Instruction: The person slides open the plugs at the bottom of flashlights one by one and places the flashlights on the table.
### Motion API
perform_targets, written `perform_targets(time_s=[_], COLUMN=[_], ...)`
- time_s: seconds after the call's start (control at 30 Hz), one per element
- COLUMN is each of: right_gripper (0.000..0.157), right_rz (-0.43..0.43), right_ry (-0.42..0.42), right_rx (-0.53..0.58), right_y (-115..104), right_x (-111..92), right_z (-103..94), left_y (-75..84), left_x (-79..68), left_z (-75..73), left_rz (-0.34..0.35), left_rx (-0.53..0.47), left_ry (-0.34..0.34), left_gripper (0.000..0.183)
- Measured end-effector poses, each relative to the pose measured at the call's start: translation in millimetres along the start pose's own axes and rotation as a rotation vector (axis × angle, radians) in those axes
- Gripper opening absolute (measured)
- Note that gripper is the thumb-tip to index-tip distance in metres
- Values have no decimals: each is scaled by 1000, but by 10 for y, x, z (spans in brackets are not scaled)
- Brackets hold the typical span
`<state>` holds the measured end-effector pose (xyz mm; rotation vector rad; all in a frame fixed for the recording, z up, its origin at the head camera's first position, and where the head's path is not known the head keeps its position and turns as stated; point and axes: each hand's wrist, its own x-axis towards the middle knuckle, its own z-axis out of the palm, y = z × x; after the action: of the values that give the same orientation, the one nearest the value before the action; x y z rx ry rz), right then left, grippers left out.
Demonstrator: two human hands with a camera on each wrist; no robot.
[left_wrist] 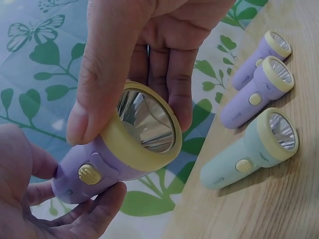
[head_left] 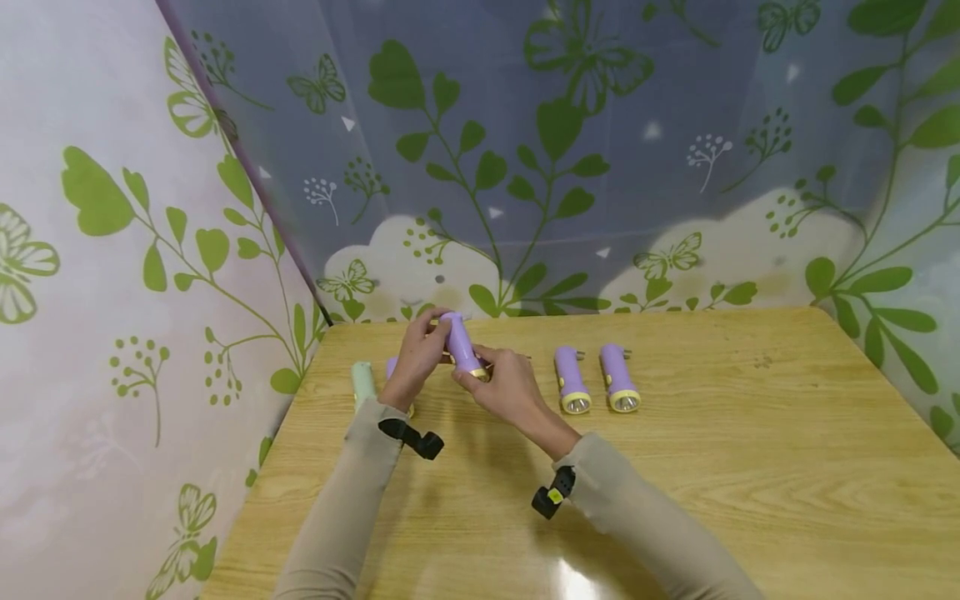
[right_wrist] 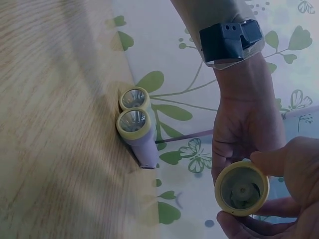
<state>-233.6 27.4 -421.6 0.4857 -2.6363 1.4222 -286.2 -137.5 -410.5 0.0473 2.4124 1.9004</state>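
Observation:
Between both hands a purple flashlight (head_left: 461,346) with a yellow rim is held up over the table, its lens end lower and toward the head camera. My left hand (head_left: 418,354) grips the purple body near its tail. With thumb and fingers, my right hand (head_left: 513,383) pinches the yellow rim. In the left wrist view, a yellow switch (left_wrist: 90,174) shows on the body, and the glossy reflector (left_wrist: 149,122) faces outward. The right wrist view looks into the round lens (right_wrist: 242,190), with the right-hand fingers (right_wrist: 279,164) around its edge.
On the table (head_left: 750,467), two purple flashlights, one (head_left: 572,382) beside another (head_left: 620,379), lie right of the hands. A pale green flashlight (head_left: 363,383) and a partly hidden purple one (head_left: 391,367) lie left. Another green flashlight (left_wrist: 249,149) shows in the left wrist view. Patterned cloth borders the table.

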Motion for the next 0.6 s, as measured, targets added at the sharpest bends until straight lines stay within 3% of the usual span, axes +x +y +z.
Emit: perform_targets(time_s=[0.4,0.6], right_gripper=[53,47], right_rz=[88,75], right_ry=[14,14], right_rx=[14,6], right_y=[47,127], right_x=[-21,-46], right_z=[90,159], left_y=[-87,-151], left_x=[34,51], left_z=[-12,-7], left_rz=[-85,-132], left_rx=[12,-17], left_ry=[11,9], left_gripper=[48,50])
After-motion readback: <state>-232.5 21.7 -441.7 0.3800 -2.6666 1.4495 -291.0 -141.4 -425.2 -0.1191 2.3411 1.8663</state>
